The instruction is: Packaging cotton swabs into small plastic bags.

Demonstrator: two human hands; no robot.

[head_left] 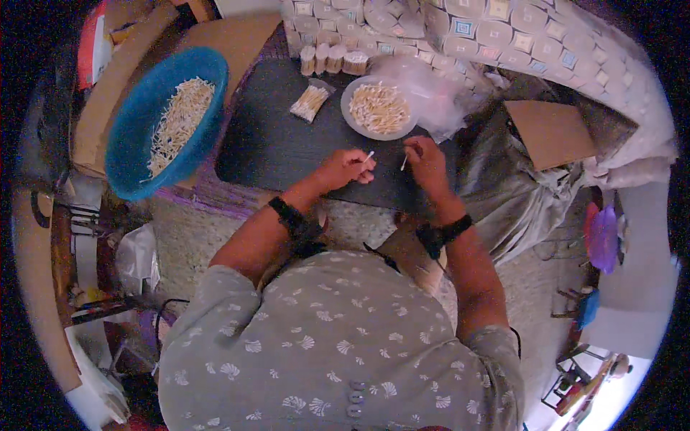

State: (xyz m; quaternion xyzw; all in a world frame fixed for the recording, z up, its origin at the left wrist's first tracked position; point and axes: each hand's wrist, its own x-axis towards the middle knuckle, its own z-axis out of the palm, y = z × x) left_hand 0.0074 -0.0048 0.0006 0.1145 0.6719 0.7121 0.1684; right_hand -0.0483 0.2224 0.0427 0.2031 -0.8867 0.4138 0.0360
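My left hand is closed, with a cotton swab poking up from its fingers. To its right, my right hand pinches another cotton swab that points downward. Both hands hover over the near part of a dark table, a short gap between them. Just beyond them stands a white bowl heaped with loose cotton swabs. Left of the bowl lies a clear bag of cotton swabs. Several filled packs of swabs stand in a row at the back.
A large blue basin holding more swabs sits at the left on cardboard. Clear plastic bags lie right of the bowl. Farther right are a cardboard piece and grey cloth. Patterned fabric covers the back.
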